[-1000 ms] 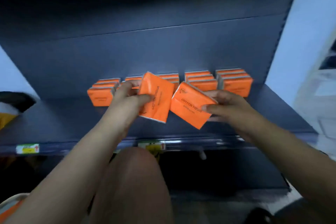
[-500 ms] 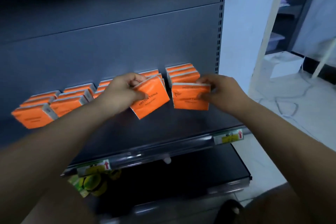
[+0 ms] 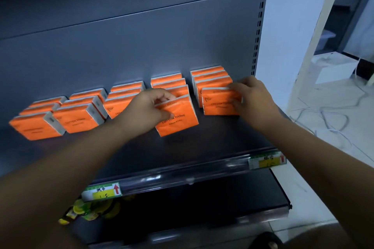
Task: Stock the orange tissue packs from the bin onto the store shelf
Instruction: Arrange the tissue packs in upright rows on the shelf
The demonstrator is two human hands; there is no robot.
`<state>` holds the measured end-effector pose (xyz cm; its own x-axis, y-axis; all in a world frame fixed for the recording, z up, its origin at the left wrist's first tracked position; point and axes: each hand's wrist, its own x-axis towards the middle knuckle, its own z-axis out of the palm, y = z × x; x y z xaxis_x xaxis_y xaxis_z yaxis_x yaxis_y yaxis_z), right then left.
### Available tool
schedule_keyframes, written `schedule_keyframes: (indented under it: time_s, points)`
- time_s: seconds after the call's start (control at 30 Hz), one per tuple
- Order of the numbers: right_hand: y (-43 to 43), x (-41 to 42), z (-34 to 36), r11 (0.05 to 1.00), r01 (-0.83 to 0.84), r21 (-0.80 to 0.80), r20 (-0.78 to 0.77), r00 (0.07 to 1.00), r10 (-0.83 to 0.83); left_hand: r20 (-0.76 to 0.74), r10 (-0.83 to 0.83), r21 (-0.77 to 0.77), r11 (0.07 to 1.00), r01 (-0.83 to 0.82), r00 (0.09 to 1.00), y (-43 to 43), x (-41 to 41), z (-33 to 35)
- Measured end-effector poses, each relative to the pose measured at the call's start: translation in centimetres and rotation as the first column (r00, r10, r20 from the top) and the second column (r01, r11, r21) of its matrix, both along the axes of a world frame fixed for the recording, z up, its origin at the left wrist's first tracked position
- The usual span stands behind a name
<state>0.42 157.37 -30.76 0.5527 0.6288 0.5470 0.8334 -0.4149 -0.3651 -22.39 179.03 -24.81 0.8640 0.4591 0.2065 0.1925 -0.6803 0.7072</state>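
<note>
A person's left hand and right hand each set an orange tissue pack on the dark store shelf — fingers curled round the left pack and the right pack, fronting rows of stocked packs.

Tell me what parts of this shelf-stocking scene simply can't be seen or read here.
Head view only:
- The bin: outside the frame.
- Small print under "COTTON TISSUE" on the pack held by the left hand: too small.
- Price tag writing: blurred.
- Right end of the pack under the right hand: covered by its fingers.
- Yellow-green packets on the lower shelf: dark, partly hidden by the left arm.
</note>
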Motion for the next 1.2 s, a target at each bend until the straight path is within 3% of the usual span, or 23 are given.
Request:
schedule_keyframes:
  time_s: [0.37,0.53,0.63,0.7,0.73,0.8,0.9,1.07,1.2]
  points:
    - [1.8,-0.7,0.4,0.998,0.062,-0.007,0.046,0.997,-0.062,-0.003,-0.02,0.094,0.995,0.02,1.0,0.2,-0.5,-2.2]
    - [2.2,-1.3,0.9,0.995,0.102,-0.018,0.081,0.992,-0.101,0.066,0.085,0.169,0.981,-0.095,0.994,-0.3,-1.0,-3.3]
    - [2.0,-3.1,1.8,0.98,0.194,0.052,0.175,0.964,-0.201,0.117,0.115,0.188,0.973,-0.136,0.986,-0.6,-1.3,-4.1]
    - [2.1,-5.0,2.1,0.98,0.168,0.109,0.217,0.958,-0.188,0.151,0.131,0.178,0.971,-0.157,0.98,-0.9,-1.6,-4.6]
    - [2.3,-6.1,2.0,0.985,0.125,0.118,0.196,0.97,-0.147,0.163,0.147,0.166,0.971,-0.174,0.976,-1.1,-1.7,-4.9]
    - [2.9,-8.6,1.6,0.996,0.012,0.089,0.002,1.0,-0.012,0.188,0.173,0.139,0.97,-0.201,0.967,-1.4,-1.8,-5.4]
    - [3.9,-11.5,1.1,0.985,-0.14,0.103,-0.371,0.913,0.169,0.239,0.208,0.111,0.964,-0.24,0.948,-1.7,-1.6,-5.8]
    - [5.5,-12.6,2.5,0.968,-0.134,0.213,-0.58,0.78,0.235,0.305,0.435,-0.076,0.898,-0.434,0.847,-1.2,-1.1,-5.7]
    - [6.5,-13.0,2.8,0.971,-0.042,0.236,-0.67,0.717,0.194,0.311,0.44,-0.187,0.898,-0.399,0.843,-1.0,-0.1,-5.8]
